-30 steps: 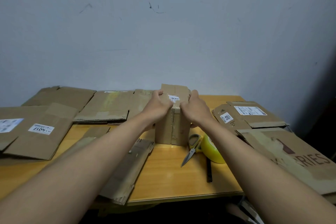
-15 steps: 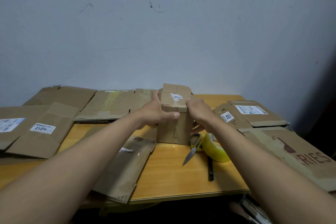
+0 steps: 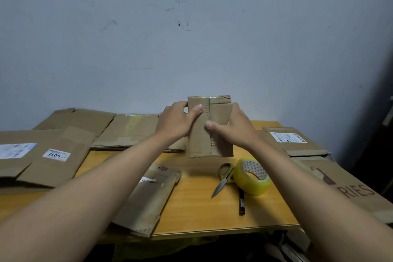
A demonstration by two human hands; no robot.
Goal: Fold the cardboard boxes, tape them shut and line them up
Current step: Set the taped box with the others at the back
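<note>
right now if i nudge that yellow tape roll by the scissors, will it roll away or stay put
The tape roll leans tilted against the scissors, so a nudge would probably tip it flat rather than send it rolling. It looks thick and fairly full, so likely somewhat heavy for its size. On the smooth table, it may slide.

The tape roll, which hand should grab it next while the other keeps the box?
Probably the right hand: the tape roll lies on the table just below it, right of the scissors. The left hand grips the box on its far side from the tape.
</note>
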